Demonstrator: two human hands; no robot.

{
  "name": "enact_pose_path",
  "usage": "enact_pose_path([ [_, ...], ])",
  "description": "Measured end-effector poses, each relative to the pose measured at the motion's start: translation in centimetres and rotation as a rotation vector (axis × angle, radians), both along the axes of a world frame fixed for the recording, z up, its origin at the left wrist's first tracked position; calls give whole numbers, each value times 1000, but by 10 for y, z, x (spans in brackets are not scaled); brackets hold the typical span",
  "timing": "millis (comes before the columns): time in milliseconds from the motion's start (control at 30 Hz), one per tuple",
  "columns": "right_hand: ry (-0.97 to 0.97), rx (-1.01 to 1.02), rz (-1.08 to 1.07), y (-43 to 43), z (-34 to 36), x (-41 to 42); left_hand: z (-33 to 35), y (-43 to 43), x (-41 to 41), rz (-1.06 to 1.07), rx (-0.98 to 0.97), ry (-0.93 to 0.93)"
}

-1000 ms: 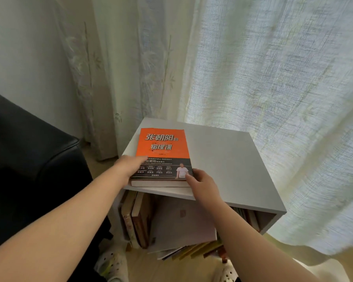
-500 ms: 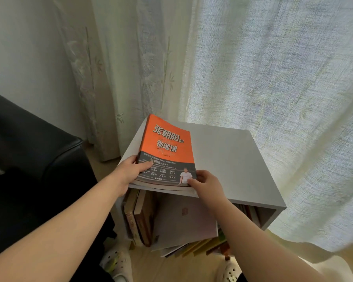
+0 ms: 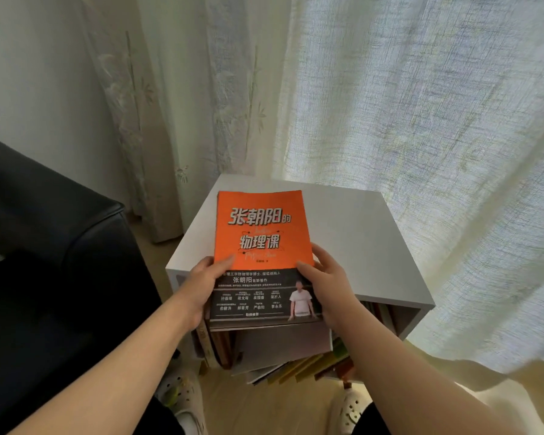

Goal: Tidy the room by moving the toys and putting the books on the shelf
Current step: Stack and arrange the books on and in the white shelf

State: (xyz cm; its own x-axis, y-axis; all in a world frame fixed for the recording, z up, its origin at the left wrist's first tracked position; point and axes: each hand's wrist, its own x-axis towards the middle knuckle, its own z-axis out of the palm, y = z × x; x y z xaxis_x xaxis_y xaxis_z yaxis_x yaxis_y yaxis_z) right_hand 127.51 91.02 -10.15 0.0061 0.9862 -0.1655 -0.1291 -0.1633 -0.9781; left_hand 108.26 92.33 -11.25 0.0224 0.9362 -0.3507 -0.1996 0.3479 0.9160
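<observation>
Left hand and right hand both grip the orange book at its side edges, thumbs on the cover — I see it tilted over the front edge of the white shelf — other books inside.

The book, flat on the shelf top a second ago, now sits raised and tilted toward the person, overhanging the front edge; left hand and right hand have moved from its near corners to grip its sides.

book above shelf, sofa left, curtain behind
</observation>
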Motion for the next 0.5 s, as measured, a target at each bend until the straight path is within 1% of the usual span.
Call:
enact_pose_path([
  [100,48,-16,36,-10,-7,5,-8,-3,0,22,27,31],
  [167,69,-47,77,-20,-14,10,-13,-9,-5,-33,25,34],
  [200,48,-55,103,-24,-17,12,-14,-12,-8,-68,16,35],
  [267,-60,-58,141,-34,-25,15,-17,-23,-11,-118,7,59],
  [333,-208,-51,160,-40,-34,15,-20,-34,-12,-136,16,90],
  [400,-337,-70,164,-45,-45,15,-24,-44,-13,-188,24,163],
  [500,-420,-121,127,-51,-65,15,-31,-58,-11,-336,60,280],
])
